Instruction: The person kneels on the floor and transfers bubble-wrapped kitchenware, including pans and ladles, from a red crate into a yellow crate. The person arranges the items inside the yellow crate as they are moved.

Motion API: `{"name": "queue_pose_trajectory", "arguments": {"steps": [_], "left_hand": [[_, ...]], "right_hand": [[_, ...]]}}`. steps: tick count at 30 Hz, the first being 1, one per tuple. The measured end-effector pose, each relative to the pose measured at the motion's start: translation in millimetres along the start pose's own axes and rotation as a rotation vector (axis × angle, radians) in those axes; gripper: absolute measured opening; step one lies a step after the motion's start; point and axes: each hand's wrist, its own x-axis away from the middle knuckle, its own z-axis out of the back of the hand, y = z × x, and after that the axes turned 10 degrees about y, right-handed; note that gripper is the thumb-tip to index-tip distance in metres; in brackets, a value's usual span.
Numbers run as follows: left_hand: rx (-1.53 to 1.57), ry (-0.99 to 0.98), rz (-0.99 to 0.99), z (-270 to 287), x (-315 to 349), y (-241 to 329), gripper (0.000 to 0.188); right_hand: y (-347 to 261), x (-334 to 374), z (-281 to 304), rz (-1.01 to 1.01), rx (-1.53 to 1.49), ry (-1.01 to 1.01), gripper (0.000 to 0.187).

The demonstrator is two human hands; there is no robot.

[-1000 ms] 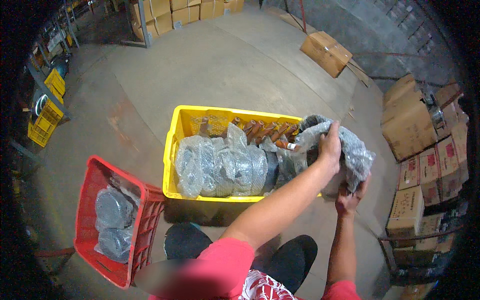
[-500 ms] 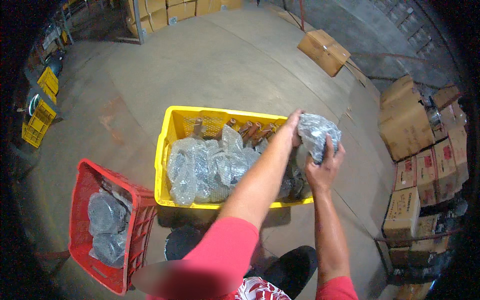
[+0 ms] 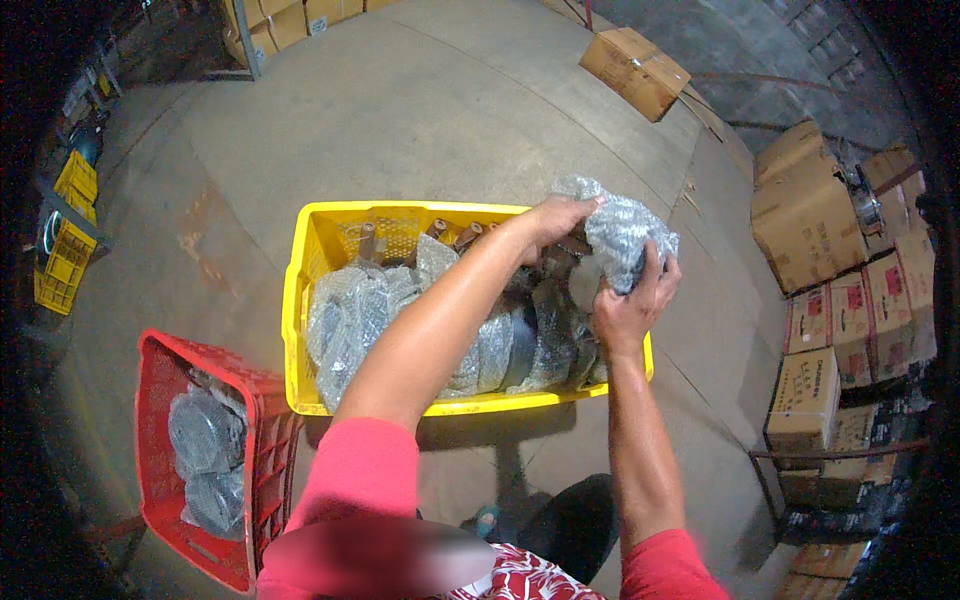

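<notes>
A bubble-wrapped bundle (image 3: 625, 232) is held up over the right end of the yellow crate (image 3: 292, 335). What the wrap encloses cannot be made out, though something dark shows through it. My right hand (image 3: 630, 312) grips the bundle from its near side, fingers curled round it. With fingers closed, my left hand (image 3: 553, 224) pinches the wrap at the bundle's left side, where a loose flap sticks out at the top. Below, several bubble-wrapped pieces (image 3: 345, 315) lie packed in the crate, and brown tube-like ends (image 3: 467, 236) stand along its far wall. My left forearm covers part of them.
To the left stands a red crate (image 3: 262, 420) with bubble-wrapped round items (image 3: 205, 432) in it. Cardboard boxes (image 3: 810, 215) are stacked along the right. One carton (image 3: 636, 72) lies on the floor ahead, and yellow crates (image 3: 66, 265) stand far left.
My left hand has shifted left from the bundle's top edge and now pinches its wrap, which spreads out looser with a flap at the upper left. My right hand still holds the bundle.
</notes>
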Motion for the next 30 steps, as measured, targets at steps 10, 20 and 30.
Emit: {"name": "queue_pose_trajectory", "arguments": {"steps": [10, 20, 30], "left_hand": [[0.0, -0.017, -0.116, -29.9, 13.1, -3.1, 0.027], [-0.142, 0.325, -0.036, -33.4, -45.1, -34.6, 0.035], [-0.154, 0.361, 0.005, -69.5, -54.4, -36.0, 0.06]], "right_hand": [[26.1, 32.3, 2.1, 0.007, -0.101, 0.139, 0.075], [35.1, 21.2, -5.5, -0.101, 0.254, -0.414, 0.074], [87.8, 14.0, -7.2, -0.13, 0.169, -0.415, 0.095]]}}
